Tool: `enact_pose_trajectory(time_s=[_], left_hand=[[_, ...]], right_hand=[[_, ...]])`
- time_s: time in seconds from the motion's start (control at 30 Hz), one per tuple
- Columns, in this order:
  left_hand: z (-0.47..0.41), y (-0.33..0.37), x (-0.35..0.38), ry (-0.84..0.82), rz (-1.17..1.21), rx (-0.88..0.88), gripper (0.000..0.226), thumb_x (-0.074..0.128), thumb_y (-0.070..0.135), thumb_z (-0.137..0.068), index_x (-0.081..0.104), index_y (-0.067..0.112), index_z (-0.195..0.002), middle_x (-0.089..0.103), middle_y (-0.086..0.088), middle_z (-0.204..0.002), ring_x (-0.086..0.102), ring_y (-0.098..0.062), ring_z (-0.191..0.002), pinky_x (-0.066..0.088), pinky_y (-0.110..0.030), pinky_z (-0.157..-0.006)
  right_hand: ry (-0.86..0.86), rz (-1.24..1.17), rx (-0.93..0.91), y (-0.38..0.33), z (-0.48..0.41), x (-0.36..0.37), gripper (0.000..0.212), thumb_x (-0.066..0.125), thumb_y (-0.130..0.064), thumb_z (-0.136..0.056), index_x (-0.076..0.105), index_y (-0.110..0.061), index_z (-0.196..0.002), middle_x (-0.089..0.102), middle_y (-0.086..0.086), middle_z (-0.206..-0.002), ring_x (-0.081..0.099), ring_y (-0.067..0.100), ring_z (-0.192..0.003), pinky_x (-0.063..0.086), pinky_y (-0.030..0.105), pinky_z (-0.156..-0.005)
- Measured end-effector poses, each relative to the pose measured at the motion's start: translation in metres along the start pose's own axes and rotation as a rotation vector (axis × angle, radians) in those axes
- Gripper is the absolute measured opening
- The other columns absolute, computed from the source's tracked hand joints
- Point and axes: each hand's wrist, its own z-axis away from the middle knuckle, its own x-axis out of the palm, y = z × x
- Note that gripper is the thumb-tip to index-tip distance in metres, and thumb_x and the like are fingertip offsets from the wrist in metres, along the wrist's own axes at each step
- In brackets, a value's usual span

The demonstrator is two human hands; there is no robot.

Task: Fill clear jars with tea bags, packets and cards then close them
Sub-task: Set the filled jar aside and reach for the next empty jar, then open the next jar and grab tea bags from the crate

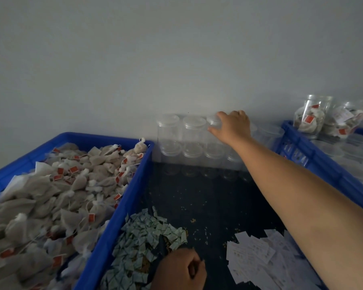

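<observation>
Nearest me, at six o'clock, my left hand (180, 268) sits at the edge of the heap of small green packets (143, 237). Its fingers are curled in, but I cannot tell whether they have a packet. Just to its right, toward five o'clock, lie the white cards (251, 256), loose on the dark table.

My right arm stretches out toward one o'clock. There my right hand (233, 124) closes over an empty jar (214, 122) in the top row of the stack of clear jars (192, 139) against the wall, fingers over its lid and thumb on its near side.

The tea bags (57, 195) fill the blue crate (122, 206) from eight to ten o'clock. Filled jars (310, 118) stand at two o'clock.

I judge this is the fetching of a fresh jar. Next I should lift it off without toppling its neighbours, bring it near and take off the lid.
</observation>
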Motion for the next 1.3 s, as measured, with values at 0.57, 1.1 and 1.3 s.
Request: enact_pose_trajectory(time_s=[0.57,1.1,1.3], left_hand=[[0.003,0.001,-0.002,0.022,-0.034,0.0,0.037,0.064,0.047,-0.098,0.058,0.024,-0.07,0.061,0.007,-0.069,0.06,-0.011,-0.067,0.043,-0.022,-0.054],[0.006,0.0,-0.001,0.126,-0.036,0.057,0.038,0.058,0.044,-0.108,0.061,0.025,-0.074,0.061,0.007,-0.069,0.058,-0.008,-0.065,0.045,-0.032,-0.059],[0.001,0.024,-0.012,-0.002,0.021,-0.022,0.014,0.054,0.04,-0.107,0.067,0.038,-0.112,0.068,0.02,-0.103,0.063,0.004,-0.094,0.05,-0.024,-0.078]], right_hand=[[0.25,-1.015,-0.006,-0.009,0.291,-0.058,0.099,0.085,-0.054,-0.082,0.027,-0.042,-0.161,0.046,-0.012,-0.153,0.054,0.013,-0.14,0.054,0.038,-0.11],[0.036,-1.098,0.247,-0.04,0.444,0.017,0.122,0.092,-0.054,-0.067,0.012,-0.053,-0.16,0.03,-0.049,-0.152,0.037,-0.017,-0.143,0.035,0.001,-0.106],[-0.086,-1.113,0.287,-0.035,0.437,0.022,0.105,0.094,-0.064,-0.061,0.021,-0.082,-0.134,0.048,-0.048,-0.134,0.052,-0.017,-0.124,0.045,0.002,-0.091]])
